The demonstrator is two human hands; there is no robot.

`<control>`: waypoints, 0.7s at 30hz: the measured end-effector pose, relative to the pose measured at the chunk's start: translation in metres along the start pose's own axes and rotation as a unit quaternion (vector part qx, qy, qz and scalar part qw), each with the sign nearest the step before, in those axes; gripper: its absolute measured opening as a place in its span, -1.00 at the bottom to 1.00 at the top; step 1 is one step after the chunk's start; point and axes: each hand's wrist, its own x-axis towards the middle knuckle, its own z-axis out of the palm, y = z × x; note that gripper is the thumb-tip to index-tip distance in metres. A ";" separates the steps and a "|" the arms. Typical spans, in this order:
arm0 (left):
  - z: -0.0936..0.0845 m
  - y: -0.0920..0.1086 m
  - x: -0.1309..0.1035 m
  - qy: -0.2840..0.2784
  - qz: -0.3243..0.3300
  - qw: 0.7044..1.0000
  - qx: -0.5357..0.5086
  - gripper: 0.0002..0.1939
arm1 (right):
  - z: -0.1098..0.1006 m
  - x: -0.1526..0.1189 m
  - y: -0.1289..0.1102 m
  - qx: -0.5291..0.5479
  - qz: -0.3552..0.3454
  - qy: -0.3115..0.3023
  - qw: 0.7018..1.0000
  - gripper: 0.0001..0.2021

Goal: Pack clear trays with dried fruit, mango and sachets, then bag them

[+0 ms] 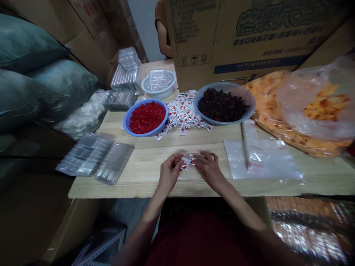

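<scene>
Near the front edge of the table, my left hand [170, 171] pinches a small white sachet with red print [185, 164] between thumb and fingers. Close beside it, my right hand [208, 168] has its fingers bent round a second printed sachet [191, 158], partly hidden by the fingertips. Something transparent and flat seems to lie beneath the hands, too faint to make out. Beyond them spreads a heap of similar sachets [183, 111]. It lies between a blue bowl [125, 123] of red dried pieces and a translucent bowl [252, 107] of dark dried fruit.
Stacked transparent plastic trays [113, 162] lie at left, with more [124, 77] behind. A pale bowl [166, 91] holds another tray. At right are plastic bags [266, 162] and a large bag of orange dried pieces [277, 111]. A cardboard box [199, 77] stands behind; another person's arm [163, 37] shows.
</scene>
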 end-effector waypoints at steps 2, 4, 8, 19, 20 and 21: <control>-0.002 0.000 -0.003 0.001 0.005 1.000 0.028 -0.67 | 0.002 0.001 0.001 0.008 -0.014 -0.004 1.000 -0.73; 0.000 -0.001 -0.009 -0.002 0.012 0.998 0.064 -0.70 | 0.000 0.000 0.004 0.034 -0.023 0.005 0.999 -0.71; 0.013 -0.007 -0.026 -0.017 0.044 0.987 0.152 -0.76 | -0.016 -0.010 0.008 0.090 -0.002 0.048 0.995 -0.75; 0.027 -0.023 -0.031 -0.009 0.254 0.878 0.404 -0.75 | -0.093 -0.065 0.015 0.129 0.112 0.183 0.968 -0.77; 0.027 -0.025 -0.029 -0.015 0.264 0.873 0.410 -0.76 | -0.107 -0.069 0.024 0.118 0.121 0.209 0.963 -0.77; 0.027 -0.027 -0.027 -0.018 0.270 0.870 0.413 -0.77 | -0.123 -0.073 0.035 0.102 0.133 0.242 0.956 -0.78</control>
